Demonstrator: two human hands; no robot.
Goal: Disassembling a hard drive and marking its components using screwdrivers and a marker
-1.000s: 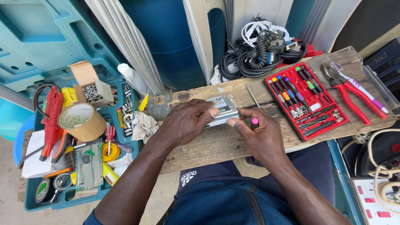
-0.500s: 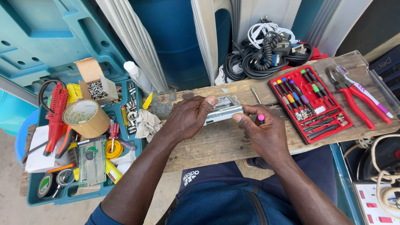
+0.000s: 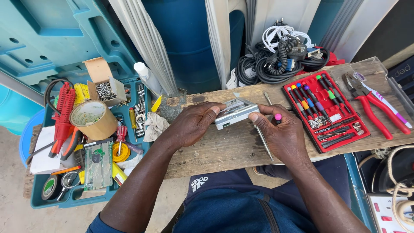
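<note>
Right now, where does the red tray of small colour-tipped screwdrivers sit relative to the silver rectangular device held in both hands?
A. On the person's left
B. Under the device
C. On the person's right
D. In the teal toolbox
C: the red tray of small colour-tipped screwdrivers lies on the wooden plank beyond the right hand, right of the silver rectangular device.

You sat at a makeshift repair workshop, likely for small electronics, and the rough wooden plank point(image 3: 224, 149) across your lap served as the bench. At its right end lay a red case of precision screwdrivers point(image 3: 325, 112) and red-handled pliers point(image 3: 373, 110). Behind the plank, a tangle of cables and chargers point(image 3: 280, 54) was piled. Off its left end stood a teal toolbox tray point(image 3: 88, 142) crowded with tape, screws, a circuit board and hand tools.
</note>
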